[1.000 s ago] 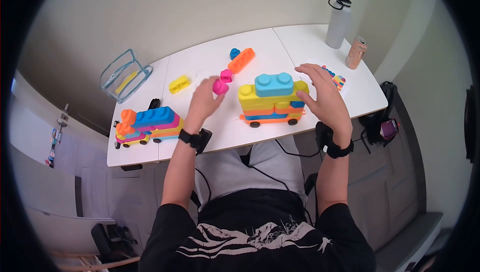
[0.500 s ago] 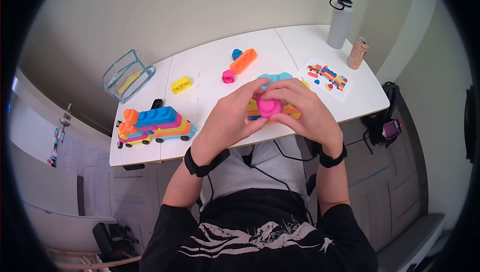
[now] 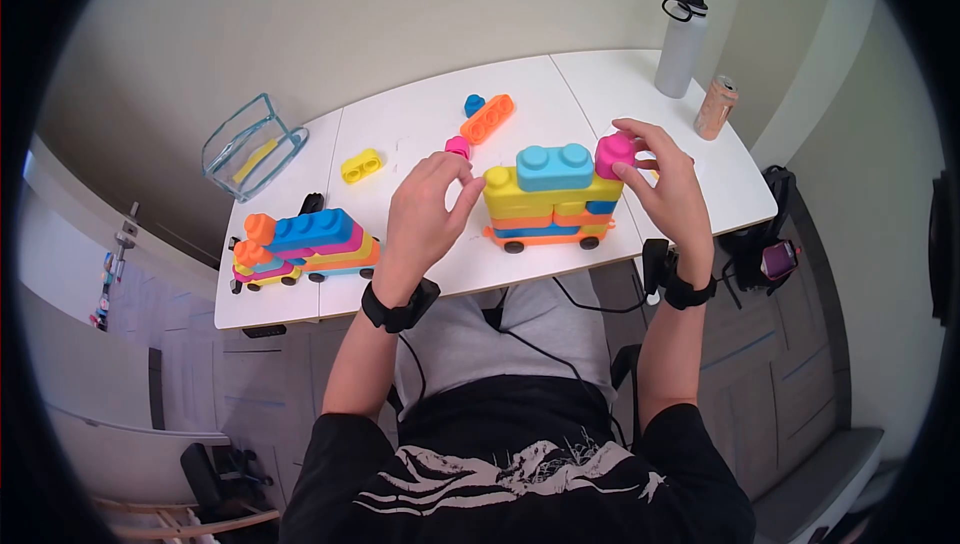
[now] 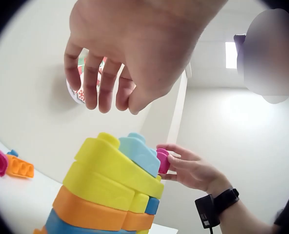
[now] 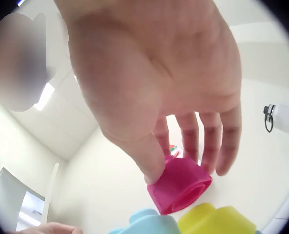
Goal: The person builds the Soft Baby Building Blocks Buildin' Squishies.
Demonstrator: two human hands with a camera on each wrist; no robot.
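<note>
My right hand (image 3: 674,189) pinches a pink single-stud block (image 5: 176,183) between thumb and fingers. In the right wrist view this block is tilted, its hollow underside close above a yellow stud (image 5: 210,219). That stud is at the right end of a wheeled block wagon (image 3: 545,241), stacked in orange, blue and yellow layers. A light blue two-stud block (image 3: 555,170) sits on the middle of its top. Beside the wagon's left end, my left hand (image 3: 428,212) hovers with loosely bent fingers and nothing in them.
A second block vehicle (image 3: 315,249) stands at the left. Toward the back lie a yellow block (image 3: 361,166), another pink block (image 3: 458,147), an orange block (image 3: 488,120) and a blue block (image 3: 474,104). A clear case (image 3: 250,154), bottle (image 3: 681,49) and can (image 3: 716,109) stand farther out.
The pink block came from the left in my left hand, met both hands before the wagon, and is now in my right hand above its right end. My left hand has drawn back left.
</note>
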